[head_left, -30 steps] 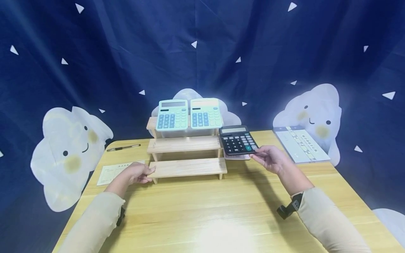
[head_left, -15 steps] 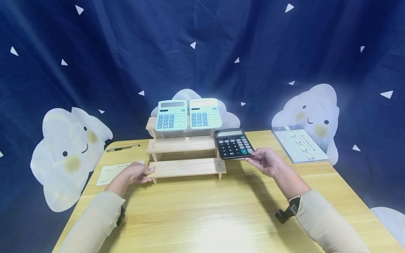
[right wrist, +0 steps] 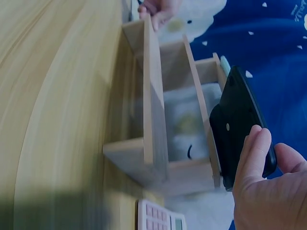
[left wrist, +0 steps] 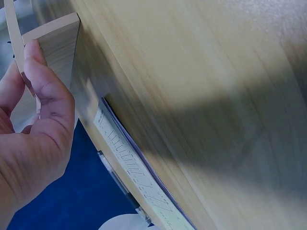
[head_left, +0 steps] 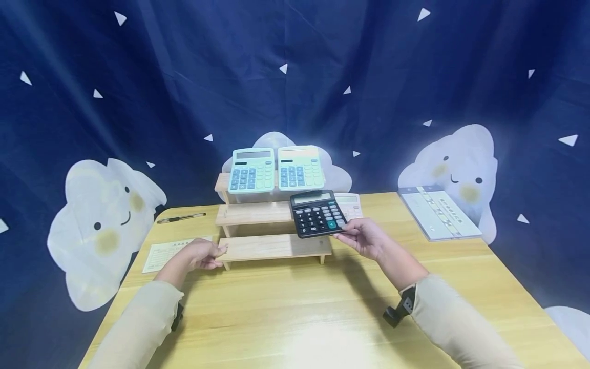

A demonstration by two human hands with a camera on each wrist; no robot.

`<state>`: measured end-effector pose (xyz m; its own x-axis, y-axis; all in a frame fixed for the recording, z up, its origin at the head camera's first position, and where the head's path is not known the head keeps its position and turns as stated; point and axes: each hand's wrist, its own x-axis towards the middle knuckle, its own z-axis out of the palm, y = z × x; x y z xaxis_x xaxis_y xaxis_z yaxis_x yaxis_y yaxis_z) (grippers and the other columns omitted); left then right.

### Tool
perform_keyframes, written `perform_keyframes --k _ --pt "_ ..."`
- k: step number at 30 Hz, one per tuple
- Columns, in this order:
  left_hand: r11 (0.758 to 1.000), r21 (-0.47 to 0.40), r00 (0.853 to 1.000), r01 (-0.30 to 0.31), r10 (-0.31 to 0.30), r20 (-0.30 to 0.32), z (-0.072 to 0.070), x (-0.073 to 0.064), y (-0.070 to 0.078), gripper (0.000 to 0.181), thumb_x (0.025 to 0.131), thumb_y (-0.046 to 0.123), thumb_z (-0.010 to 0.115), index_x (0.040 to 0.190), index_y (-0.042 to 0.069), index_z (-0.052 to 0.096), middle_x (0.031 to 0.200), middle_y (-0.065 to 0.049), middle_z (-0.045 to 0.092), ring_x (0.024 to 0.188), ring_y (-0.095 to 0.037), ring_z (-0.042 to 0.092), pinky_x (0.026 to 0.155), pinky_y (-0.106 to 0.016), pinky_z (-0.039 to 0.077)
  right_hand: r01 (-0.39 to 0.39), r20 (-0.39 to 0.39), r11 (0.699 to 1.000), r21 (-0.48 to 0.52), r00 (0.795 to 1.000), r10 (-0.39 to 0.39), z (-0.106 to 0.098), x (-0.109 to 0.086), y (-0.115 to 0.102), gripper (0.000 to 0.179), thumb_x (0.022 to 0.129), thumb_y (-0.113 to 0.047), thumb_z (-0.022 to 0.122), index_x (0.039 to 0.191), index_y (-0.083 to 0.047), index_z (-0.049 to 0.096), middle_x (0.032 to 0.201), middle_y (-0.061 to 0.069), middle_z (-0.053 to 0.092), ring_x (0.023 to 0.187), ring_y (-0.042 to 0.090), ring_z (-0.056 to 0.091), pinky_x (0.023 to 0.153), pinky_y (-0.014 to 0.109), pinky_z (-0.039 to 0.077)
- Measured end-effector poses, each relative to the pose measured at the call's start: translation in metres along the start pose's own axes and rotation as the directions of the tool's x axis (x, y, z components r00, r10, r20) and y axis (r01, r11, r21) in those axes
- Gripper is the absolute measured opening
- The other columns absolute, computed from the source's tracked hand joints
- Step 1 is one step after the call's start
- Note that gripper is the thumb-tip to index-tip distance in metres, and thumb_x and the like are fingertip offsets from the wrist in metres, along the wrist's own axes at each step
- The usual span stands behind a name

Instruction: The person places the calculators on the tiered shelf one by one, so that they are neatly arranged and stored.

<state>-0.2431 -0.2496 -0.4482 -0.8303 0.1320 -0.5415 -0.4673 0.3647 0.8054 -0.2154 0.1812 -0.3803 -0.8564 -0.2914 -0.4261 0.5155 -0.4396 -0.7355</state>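
My right hand [head_left: 364, 238] pinches a black calculator [head_left: 317, 212] by its lower right corner. The calculator overlaps the right end of the middle step of a three-tier wooden stand [head_left: 258, 212] in the head view. From the right wrist, its dark back [right wrist: 237, 120] shows, with fingers under it and the thumb on the far side. My left hand [head_left: 201, 253] grips the left end of the stand's lowest step, thumb on top. Two light green calculators [head_left: 252, 170] lean side by side on the top step. Behind the black calculator, a pink calculator [head_left: 349, 204] is partly hidden.
Left of the stand lie a printed form pad [head_left: 161, 256] and a black pen [head_left: 181, 218]. A white and grey booklet [head_left: 440, 212] rests at the table's back right. A blue curtain [head_left: 286, 77] with cloud prints hangs behind the table [head_left: 276, 307].
My right hand has carried the black calculator left, from beside the stand to over its middle step. More of the pink calculator now shows. The left hand keeps its place on the stand.
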Motion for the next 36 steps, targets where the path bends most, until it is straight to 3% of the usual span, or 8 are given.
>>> perform_keyframes --k 13,22,29,36 --pt "1.000 -0.008 1.000 -0.009 0.009 0.003 -0.001 0.004 0.002 0.050 0.090 0.016 0.064 0.124 -0.015 0.044 0.085 -0.007 0.058 0.064 -0.013 0.066 0.058 -0.021 0.056 -0.021 0.098 1.000 0.011 0.995 0.020 0.031 0.019 0.023 0.021 0.087 0.013 0.039 0.103 0.005 0.051 0.090 0.016 0.065 0.074 0.025 0.070 0.077 0.023 0.055" --pt "1.000 -0.020 1.000 -0.002 0.002 0.001 -0.001 0.004 -0.002 0.049 0.090 0.017 0.064 0.122 -0.015 0.045 0.080 -0.006 0.059 0.064 -0.013 0.066 0.057 -0.020 0.056 -0.018 0.029 0.999 0.032 0.999 0.017 0.045 0.037 0.025 0.025 0.087 0.012 0.042 0.107 0.002 0.051 0.092 0.014 0.064 0.074 0.025 0.070 0.078 0.024 0.055" --pt "1.000 -0.011 1.000 0.002 -0.002 -0.003 0.000 0.004 -0.003 0.059 0.090 0.018 0.064 0.130 -0.016 0.037 0.087 -0.008 0.057 0.065 -0.013 0.066 0.059 -0.021 0.056 -0.002 -0.016 1.000 0.028 1.000 0.002 0.048 0.048 0.028 0.021 0.086 0.014 0.042 0.101 0.003 0.053 0.085 0.014 0.065 0.071 0.023 0.070 0.077 0.023 0.055" --pt "1.000 -0.010 1.000 0.002 -0.002 0.000 -0.001 0.005 -0.004 0.056 0.090 0.018 0.064 0.127 -0.016 0.040 0.083 -0.007 0.058 0.063 -0.012 0.066 0.058 -0.020 0.055 0.019 -0.048 1.000 -0.013 0.999 -0.020 0.050 0.055 0.032 0.018 0.087 0.013 0.043 0.098 0.003 0.052 0.082 0.012 0.066 0.071 0.020 0.070 0.077 0.021 0.055"
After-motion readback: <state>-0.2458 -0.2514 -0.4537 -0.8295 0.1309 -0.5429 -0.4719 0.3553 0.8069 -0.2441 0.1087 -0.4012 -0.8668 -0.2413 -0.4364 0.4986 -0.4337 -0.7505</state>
